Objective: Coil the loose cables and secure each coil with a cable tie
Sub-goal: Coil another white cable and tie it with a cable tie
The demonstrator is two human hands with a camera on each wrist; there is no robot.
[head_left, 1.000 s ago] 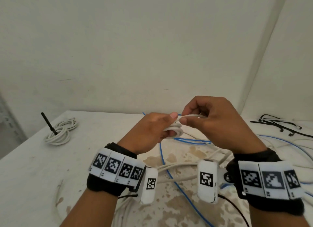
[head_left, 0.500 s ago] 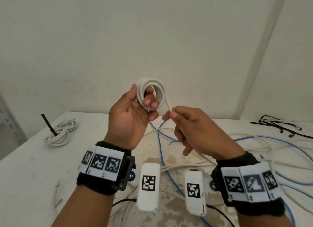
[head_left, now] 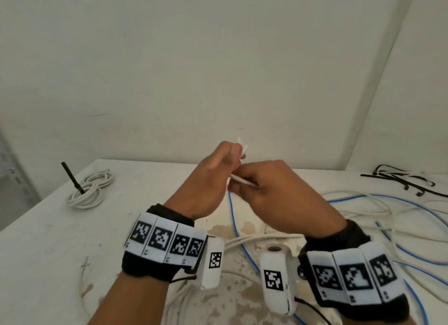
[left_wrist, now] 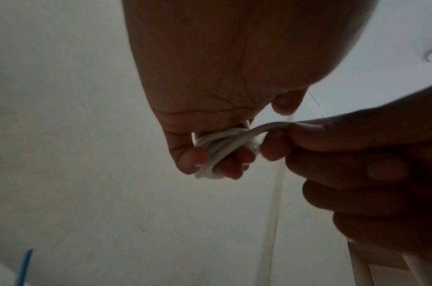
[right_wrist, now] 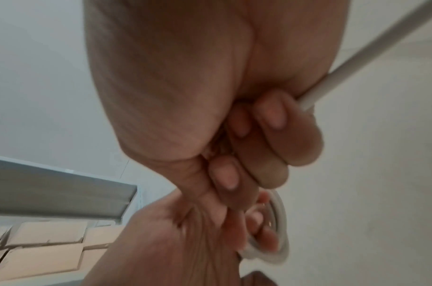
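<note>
My left hand (head_left: 218, 172) holds a small coil of white cable (left_wrist: 217, 149) above the table, its fingers curled round the loops; the coil (right_wrist: 273, 228) shows as a ring past the fingertips in the right wrist view. My right hand (head_left: 261, 186) is right against it and grips the running strand of the same white cable (head_left: 242, 180), which leaves the fist (right_wrist: 357, 58) and trails to the table. In the head view the hands hide most of the coil; only a bit of white (head_left: 242, 148) sticks up above the left thumb.
A white cable coil with a black tie (head_left: 87, 191) lies at the table's back left. Loose blue cable (head_left: 232, 215) and white cables (head_left: 363, 208) sprawl over the stained table (head_left: 48, 240) centre and right. Black cable ties (head_left: 400, 179) lie at back right.
Half a second ago the left hand held the coil up high with loops showing. Both hands have dropped and closed together, and the right hand has brought the strand round to the coil.
</note>
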